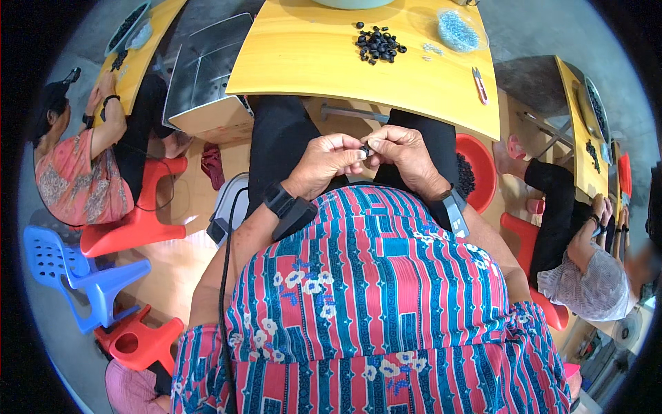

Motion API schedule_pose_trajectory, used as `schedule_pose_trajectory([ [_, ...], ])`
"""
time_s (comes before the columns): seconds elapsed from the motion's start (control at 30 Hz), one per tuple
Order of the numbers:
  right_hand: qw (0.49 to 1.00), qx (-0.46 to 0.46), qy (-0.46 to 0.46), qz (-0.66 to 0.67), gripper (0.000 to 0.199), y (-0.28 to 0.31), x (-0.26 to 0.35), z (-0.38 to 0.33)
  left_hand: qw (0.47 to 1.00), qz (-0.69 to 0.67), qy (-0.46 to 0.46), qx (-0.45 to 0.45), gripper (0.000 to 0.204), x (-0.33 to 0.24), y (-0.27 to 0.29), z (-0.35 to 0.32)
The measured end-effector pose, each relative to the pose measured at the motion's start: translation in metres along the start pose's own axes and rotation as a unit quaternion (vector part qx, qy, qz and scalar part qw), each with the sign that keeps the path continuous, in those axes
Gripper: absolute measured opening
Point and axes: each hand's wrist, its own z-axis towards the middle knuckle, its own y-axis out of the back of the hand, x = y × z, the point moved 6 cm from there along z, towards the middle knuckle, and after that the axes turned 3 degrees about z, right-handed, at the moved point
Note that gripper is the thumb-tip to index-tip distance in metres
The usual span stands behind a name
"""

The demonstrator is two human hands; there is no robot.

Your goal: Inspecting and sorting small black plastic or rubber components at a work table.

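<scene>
Above my lap, just short of the table's near edge, my left hand [323,162] and my right hand [405,154] meet fingertip to fingertip. Both are closed in a pinch on one small black part [366,148], mostly covered by the fingers. On the yellow table [296,58] beyond them lies a pile of small black parts [379,45]. To its right are a few loose clear pieces [433,49] and a clear bowl of small translucent pieces [458,32]. Red-handled snips [480,86] rest near the right edge.
A red basin [491,185] with black parts stands by my right leg. Left of the table is an open metal-lined box [207,62]. People sit at tables on both sides. Red stools [141,345] and a blue chair [89,276] stand at left. A black cable [224,290] runs along my left arm.
</scene>
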Motion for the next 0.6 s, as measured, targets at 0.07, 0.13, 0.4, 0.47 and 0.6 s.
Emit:
schedule_pose_trajectory([
  [0.07, 1.0, 0.006, -0.009, 0.011, 0.013, 0.0, -0.001, 0.0, 1.0, -0.001, 0.005, 0.005, 0.015, 0.002, 0.0, 0.0],
  [0.13, 0.999, 0.013, -0.019, 0.023, 0.013, 0.0, -0.002, -0.001, 1.0, -0.017, 0.007, 0.001, 0.015, 0.001, -0.003, -0.002],
  [0.4, 0.998, 0.019, -0.031, 0.055, 0.015, -0.001, -0.009, -0.001, 1.0, -0.022, 0.001, -0.002, 0.016, 0.009, -0.003, -0.004],
  [0.47, 0.998, 0.017, -0.024, 0.049, 0.015, -0.004, -0.009, -0.001, 0.999, -0.039, -0.005, -0.003, 0.017, 0.012, -0.001, -0.004],
  [0.6, 0.994, 0.03, -0.06, 0.088, 0.017, -0.001, -0.017, -0.002, 1.0, -0.022, 0.002, -0.006, 0.017, 0.012, -0.002, -0.005],
])
